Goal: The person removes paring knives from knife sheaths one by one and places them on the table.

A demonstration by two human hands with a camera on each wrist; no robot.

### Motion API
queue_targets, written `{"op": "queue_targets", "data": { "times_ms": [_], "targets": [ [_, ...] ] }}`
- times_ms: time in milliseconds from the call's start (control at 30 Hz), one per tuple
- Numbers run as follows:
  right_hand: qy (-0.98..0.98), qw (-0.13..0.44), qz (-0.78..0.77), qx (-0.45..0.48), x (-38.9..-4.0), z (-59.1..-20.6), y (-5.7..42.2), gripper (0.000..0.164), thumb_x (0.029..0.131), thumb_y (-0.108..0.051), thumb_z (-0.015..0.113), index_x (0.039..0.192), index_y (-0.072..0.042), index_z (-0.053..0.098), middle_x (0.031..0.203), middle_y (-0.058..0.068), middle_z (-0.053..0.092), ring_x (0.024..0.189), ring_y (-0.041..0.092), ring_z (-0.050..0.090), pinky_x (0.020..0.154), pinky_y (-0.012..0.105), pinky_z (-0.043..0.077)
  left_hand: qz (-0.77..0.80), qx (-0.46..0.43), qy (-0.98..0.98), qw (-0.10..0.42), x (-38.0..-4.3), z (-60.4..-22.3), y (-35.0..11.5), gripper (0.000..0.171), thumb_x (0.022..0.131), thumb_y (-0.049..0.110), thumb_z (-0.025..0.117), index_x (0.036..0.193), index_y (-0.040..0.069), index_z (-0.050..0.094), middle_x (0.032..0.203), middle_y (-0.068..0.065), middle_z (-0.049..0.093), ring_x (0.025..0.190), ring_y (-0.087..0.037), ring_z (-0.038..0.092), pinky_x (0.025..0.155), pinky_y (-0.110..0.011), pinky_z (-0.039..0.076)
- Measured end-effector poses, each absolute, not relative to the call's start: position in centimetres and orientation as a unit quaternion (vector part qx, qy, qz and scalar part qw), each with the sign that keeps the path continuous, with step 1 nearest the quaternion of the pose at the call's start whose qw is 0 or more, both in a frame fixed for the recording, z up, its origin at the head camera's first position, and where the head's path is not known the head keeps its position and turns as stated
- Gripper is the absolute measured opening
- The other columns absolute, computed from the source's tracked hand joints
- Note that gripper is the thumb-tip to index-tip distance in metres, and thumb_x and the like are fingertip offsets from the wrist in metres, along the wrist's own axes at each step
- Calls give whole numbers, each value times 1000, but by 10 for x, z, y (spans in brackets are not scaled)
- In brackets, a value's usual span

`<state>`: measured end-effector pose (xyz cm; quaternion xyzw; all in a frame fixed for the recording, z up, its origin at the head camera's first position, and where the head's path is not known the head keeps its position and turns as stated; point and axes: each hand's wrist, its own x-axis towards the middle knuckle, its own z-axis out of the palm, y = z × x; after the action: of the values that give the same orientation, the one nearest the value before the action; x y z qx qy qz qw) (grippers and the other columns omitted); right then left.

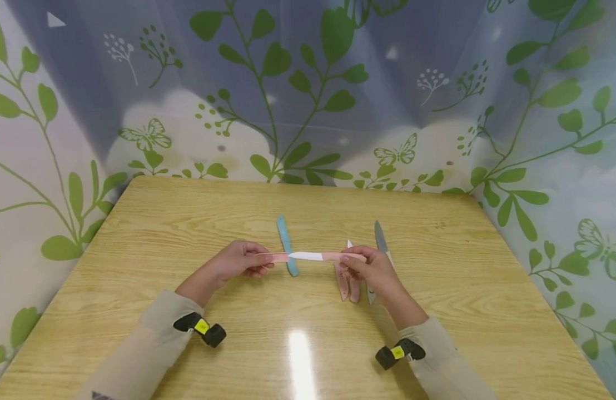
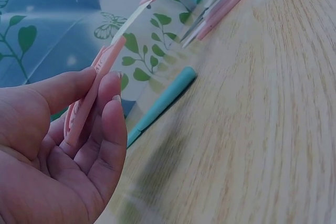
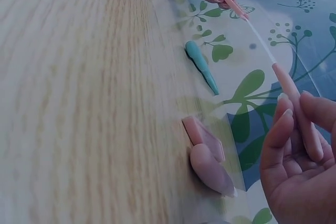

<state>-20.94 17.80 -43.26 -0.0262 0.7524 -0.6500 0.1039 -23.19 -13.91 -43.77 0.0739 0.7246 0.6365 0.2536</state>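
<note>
"Your fingers?"
"My right hand (image 1: 372,269) pinches the knife (image 1: 308,256), blade toward nine o'clock; my left hand (image 1: 239,260) pinches the sheath (image 1: 281,258), mouth at the tip."
"Beyond?"
"A teal piece (image 1: 283,229) below, running twelve to six; a grey blade (image 1: 381,236), one o'clock from my right hand."

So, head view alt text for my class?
Left hand holds a pink sheath, right hand a pink-handled knife with white blade pointing at the sheath. A wooden table beneath bears a teal object and a grey-bladed knife.
</note>
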Motion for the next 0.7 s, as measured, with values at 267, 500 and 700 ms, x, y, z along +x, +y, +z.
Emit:
{"op": "queue_targets", "data": {
  "times_ms": [267,500,700],
  "targets": [
    [753,102,-650,-7,-208,-432,177,23,90,-15,66,102,4,60,74,-4,69,67,11,62,59,22,51,636,59,724,261,-232,-441,-138,32,95,14,59,118,-9,55,97,-16,72,72,-10,65,63,-24,53],
    [752,93,-652,-10,-208,-433,175,11,88,-4,64,88,-2,53,70,-8,68,60,7,58,55,19,49,640,74,715,272,-230,-442,-134,31,94,15,60,114,-10,58,100,-20,70,78,-15,66,68,-26,54],
    [754,92,-650,-11,-209,-436,175,16,87,-7,67,96,1,56,72,-4,67,67,12,60,62,23,50,641,78,712,278,-230,-441,-129,25,95,10,56,111,-9,53,112,-29,65,91,-26,68,71,-30,54]
  ]
}}
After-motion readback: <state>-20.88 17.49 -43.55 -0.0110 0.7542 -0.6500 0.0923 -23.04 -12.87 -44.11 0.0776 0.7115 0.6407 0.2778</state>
